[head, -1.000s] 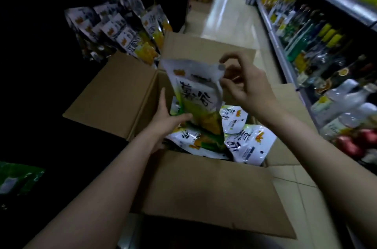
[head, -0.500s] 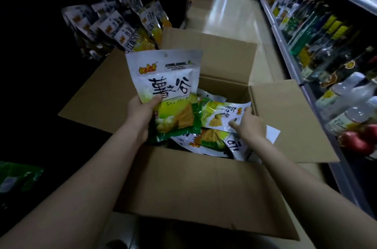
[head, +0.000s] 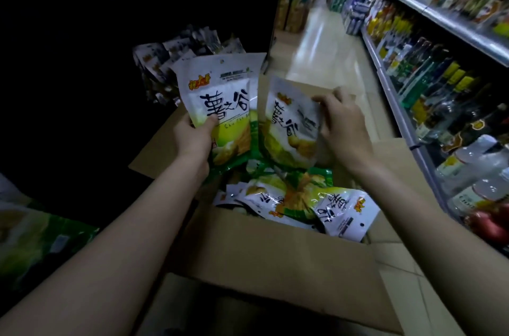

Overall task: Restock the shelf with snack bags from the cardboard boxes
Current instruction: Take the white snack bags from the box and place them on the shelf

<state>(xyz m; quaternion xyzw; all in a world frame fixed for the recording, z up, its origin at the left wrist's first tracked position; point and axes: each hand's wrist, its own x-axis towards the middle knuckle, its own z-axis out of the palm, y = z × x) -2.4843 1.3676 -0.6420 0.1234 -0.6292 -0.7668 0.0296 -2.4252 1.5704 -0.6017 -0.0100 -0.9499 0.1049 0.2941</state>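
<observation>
**shelfnewbie:** Quick one on restocking these snack packs. Left hand [head: 194,140] is wrapped round the lower edge of one upright snack bag [head: 217,110], thumb across the front, printed side facing me. Right hand [head: 343,126] is pinching a second bag [head: 289,129] by its upper right edge, tilted and just beside the first, both held above the open cardboard box [head: 275,250]. More loose bags [head: 297,200] are piled inside the box. Any handling tips?

**aisle9vet:** Those look like light, puffy pouches, so weight shouldn't be the issue. The film looks glossy though (probably slick), and I'd guess whatever's inside crushes easily. So no squeezing the belly of the bag. Your right hand has the better idea: grab the flat sealed strip along the top or side, where it's stiffer and there's nothing to break.

**shelfnewbie:** The left one's got fingers curled round the bottom, kind of over the filled part.

**aisle9vet:** Fine if the grip's gentle. Stack two or three front-to-back and hold them by the edges together. The shelf bags [head: 176,60] on the dark side to your left look like the same kind standing upright, so I'd keep yours upright too.

**shelfnewbie:** And the bottle shelf [head: 429,41] on the right?

**aisle9vet:** Not yours, leave it alone.
</observation>
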